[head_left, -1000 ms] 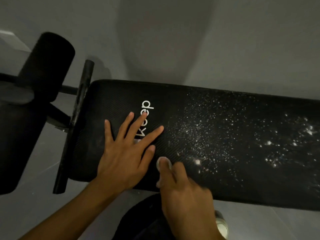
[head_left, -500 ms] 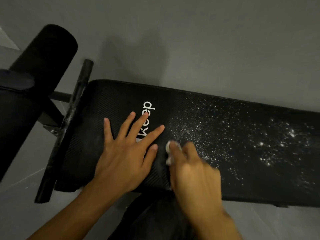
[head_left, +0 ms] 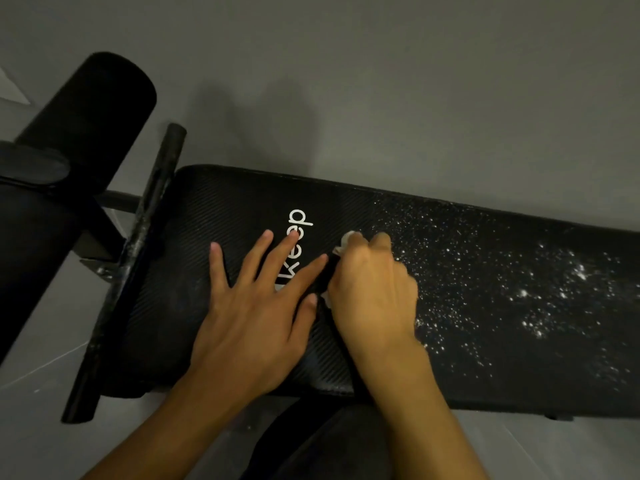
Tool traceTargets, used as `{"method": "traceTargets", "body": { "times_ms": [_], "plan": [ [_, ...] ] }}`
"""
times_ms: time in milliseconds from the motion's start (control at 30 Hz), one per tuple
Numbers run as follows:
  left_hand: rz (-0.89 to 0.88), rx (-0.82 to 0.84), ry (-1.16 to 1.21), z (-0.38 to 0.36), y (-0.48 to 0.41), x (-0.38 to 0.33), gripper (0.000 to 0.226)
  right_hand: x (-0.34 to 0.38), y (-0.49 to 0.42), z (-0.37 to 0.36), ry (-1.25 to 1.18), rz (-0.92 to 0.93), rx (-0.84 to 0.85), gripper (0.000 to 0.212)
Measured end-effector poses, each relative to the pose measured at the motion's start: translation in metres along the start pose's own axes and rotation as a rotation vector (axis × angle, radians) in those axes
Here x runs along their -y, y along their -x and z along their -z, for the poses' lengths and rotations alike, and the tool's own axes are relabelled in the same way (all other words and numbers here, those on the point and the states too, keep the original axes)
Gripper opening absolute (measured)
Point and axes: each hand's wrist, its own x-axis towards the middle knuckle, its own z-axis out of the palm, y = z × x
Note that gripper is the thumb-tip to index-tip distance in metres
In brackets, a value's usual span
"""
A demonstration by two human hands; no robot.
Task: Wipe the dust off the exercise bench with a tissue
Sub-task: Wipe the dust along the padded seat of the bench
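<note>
Farther across the bench pad [head_left: 214, 258] the tissue [head_left: 347, 241] has been pushed, bunched in the right hand [head_left: 372, 292]; the left hand [head_left: 252, 323] is spread flat, apparently steadying; dust [head_left: 519, 289] remains rightward.

A plain grey floor [head_left: 415, 81] fills the far part of the scene and shows again along the near edge, dimly lit. A soft shadow [head_left: 256, 126] falls on it far of centre. A pale patch [head_left: 12, 91] sits at the far left edge.
</note>
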Motion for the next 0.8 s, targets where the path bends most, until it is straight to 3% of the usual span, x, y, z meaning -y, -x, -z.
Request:
{"method": "traceTargets", "body": {
  "times_ms": [200,433,567,800],
  "plan": [
    [0.004,-0.008,0.004,-0.001,0.0,0.0,0.052,-0.003,0.041,0.003,-0.025,0.095,0.082,0.045],
    [0.021,-0.016,0.011,0.0,0.002,0.0,0.056,0.003,-0.013,-0.004,0.037,0.05,-0.071,0.034],
    [0.039,-0.018,0.0,0.0,0.001,-0.001,0.057,0.001,0.022,-0.003,0.013,0.137,0.033,0.046],
    [0.044,-0.004,-0.004,0.0,0.002,-0.001,0.058,0.003,-0.048,-0.003,0.004,-0.042,-0.106,0.029]
  ]
}}
